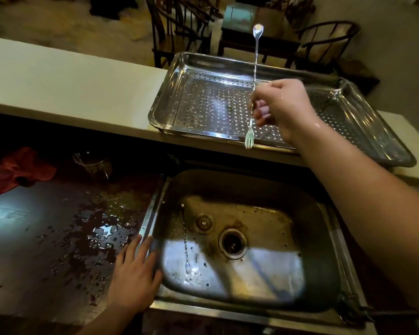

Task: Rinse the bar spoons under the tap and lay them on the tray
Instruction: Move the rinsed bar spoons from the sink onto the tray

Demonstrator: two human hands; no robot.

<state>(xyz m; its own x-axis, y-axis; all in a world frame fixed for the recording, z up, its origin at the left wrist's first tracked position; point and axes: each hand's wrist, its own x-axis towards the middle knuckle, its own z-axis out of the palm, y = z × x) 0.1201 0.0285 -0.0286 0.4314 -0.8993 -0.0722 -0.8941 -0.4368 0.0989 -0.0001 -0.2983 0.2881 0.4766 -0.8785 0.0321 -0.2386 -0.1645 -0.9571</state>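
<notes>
My right hand [282,110] pinches a long twisted bar spoon [255,66] near its lower third, over the perforated steel tray [169,93] on the pale upper counter. The spoon stands nearly upright, bowl at the top, small fork end hanging over the tray's near rim. A second twisted bar spoon [185,238] lies on the bottom of the steel sink [319,238], left of the drain. My left hand [133,276] rests flat, fingers straight, on the sink's left rim. No tap shows in the view.
The dark worktop [46,238] left of the sink is wet with puddles. A clear glass [93,165] and a red cloth [17,170] lie at its back. Dark wooden chairs [324,42] stand beyond the counter. A round plug [203,222] sits in the sink.
</notes>
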